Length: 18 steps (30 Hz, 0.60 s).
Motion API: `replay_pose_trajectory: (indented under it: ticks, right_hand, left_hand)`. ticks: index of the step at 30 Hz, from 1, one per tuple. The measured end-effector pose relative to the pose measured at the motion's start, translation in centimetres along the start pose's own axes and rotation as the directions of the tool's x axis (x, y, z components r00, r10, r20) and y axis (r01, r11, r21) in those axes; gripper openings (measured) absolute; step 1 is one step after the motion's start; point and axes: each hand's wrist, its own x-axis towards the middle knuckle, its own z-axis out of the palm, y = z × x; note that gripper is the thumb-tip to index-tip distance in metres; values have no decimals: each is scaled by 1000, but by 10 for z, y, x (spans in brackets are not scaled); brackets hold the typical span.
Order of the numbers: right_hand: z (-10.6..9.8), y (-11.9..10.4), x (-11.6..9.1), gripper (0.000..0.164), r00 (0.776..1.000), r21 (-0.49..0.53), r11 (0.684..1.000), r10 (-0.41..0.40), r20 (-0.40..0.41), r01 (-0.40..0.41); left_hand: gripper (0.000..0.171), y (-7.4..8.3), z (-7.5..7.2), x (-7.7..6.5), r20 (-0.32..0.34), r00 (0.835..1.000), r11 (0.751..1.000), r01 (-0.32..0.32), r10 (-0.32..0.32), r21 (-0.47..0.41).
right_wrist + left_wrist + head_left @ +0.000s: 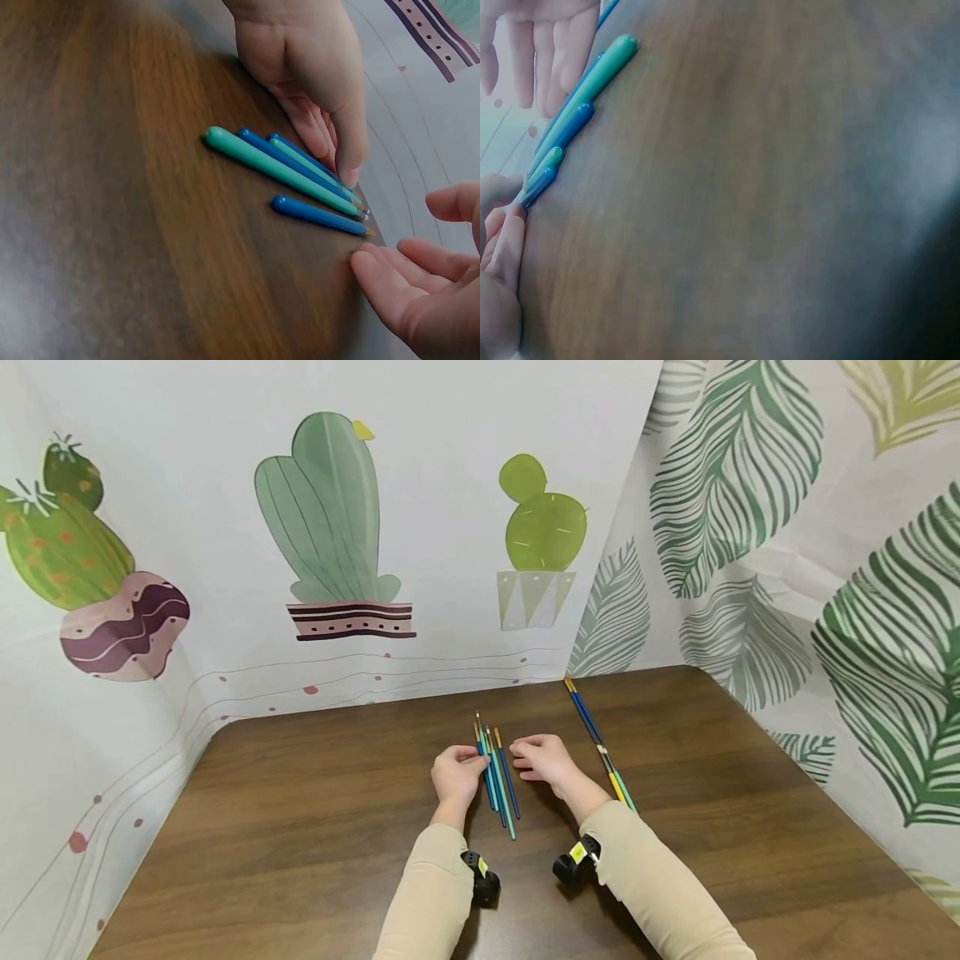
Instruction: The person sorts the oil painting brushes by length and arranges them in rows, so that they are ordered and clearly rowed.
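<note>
Beige sleeves [431,893] sit nearest me — my left grip [456,774] pinches paintbrushes [502,792]; my right grip [546,760] — thumb and fingers apart — has them just to its left.

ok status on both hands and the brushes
Left hand pinching bunched brushes. Right hand empty, just beside them. Other brushes farther right; nothing seen blocking either hand.

The head camera is looking forward and down from above and behind the left hand [454,774] and right hand [546,760]. Lower and nearer, the left wrist camera [484,882] and right wrist camera [575,862] are facing forward across the counter [315,827], both catching the hands and the brushes [277,170] between them.
</note>
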Motion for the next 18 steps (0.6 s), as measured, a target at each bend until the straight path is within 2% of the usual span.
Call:
replay_pose_trajectory:
  ticks: [18]
  right_hand:
    - [9,-2,11,40,997,92,994,63,46,-67]
  left_hand:
    - [18,1,0,0,-2,1000,1000,-7,7,-16]
